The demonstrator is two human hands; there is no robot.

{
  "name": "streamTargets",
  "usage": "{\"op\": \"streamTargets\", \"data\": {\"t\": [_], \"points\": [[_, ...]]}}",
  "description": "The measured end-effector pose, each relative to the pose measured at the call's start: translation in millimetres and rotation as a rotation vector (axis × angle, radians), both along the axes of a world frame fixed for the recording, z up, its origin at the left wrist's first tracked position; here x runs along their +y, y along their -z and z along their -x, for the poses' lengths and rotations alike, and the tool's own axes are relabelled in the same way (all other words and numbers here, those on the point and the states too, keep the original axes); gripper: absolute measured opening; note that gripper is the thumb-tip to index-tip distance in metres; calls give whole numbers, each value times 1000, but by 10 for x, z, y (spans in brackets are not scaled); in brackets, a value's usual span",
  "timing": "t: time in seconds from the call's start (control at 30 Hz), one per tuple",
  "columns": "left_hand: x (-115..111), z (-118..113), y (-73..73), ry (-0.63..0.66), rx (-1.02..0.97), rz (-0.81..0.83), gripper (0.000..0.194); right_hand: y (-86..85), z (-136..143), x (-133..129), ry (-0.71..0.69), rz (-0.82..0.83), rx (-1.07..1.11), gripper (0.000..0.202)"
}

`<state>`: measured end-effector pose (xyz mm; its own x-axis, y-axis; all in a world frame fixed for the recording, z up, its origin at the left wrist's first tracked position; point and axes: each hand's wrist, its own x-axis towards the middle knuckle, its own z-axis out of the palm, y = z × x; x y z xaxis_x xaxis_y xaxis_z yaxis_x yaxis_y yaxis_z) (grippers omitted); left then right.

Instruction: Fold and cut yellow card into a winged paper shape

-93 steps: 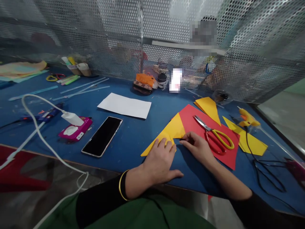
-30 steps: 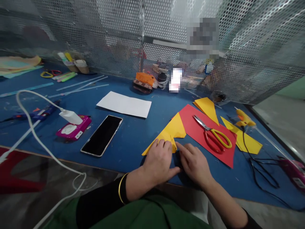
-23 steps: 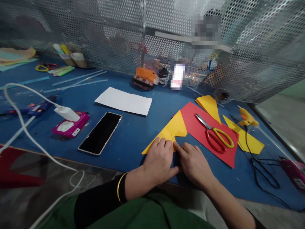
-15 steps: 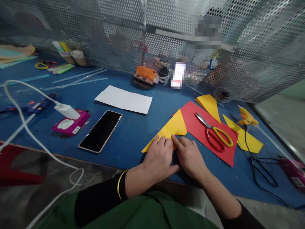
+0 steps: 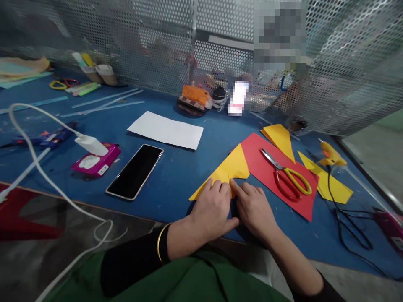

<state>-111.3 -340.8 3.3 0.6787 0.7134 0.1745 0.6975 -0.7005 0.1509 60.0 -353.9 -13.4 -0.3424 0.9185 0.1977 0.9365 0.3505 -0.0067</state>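
A folded yellow paper [image 5: 231, 165] lies near the table's front edge, its lower part covered by my hands. My left hand [image 5: 210, 209] presses down on it with the fingers side by side and the thumb stretched out to the right. Beside it, my right hand [image 5: 255, 209] touches the paper's lower edge with its index fingertip, the other fingers bent. Just right of the yellow piece is a red sheet [image 5: 256, 155], partly under it, with red-and-yellow-handled scissors [image 5: 280, 167] on top, blades slightly apart.
On the blue table [image 5: 176, 172] are a white sheet [image 5: 166, 131], a black phone [image 5: 135, 172], a pink power socket [image 5: 97, 161] with a white cable, more yellow papers [image 5: 278, 136], and a yellow glue gun [image 5: 332, 155]. An orange pouch [image 5: 195, 95] stands by the mesh wall.
The whole view has shifted slightly, with objects appearing a little further right. My hands keep nearly the same pose on the yellow paper.
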Motion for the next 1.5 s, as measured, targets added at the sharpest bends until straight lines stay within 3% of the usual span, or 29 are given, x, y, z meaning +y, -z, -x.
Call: {"op": "streamTargets", "data": {"t": [0.57,0.9,1.03,1.2,1.5], "points": [[0,6,-39,18,49,18,78,87,-95,-228,-114,-80,62,48],[3,12,-8,-32,4,80,65,112,-95,-288,-71,-131,234,44],[4,19,61,-41,-41,37,67,43,7,-169,11,-73,96,52],[8,26,118,-18,-91,6,69,-46,157,30,37,18,-103,47],[0,20,26,-15,-42,25,66,-23,110,3,31,44,-65,46]]}}
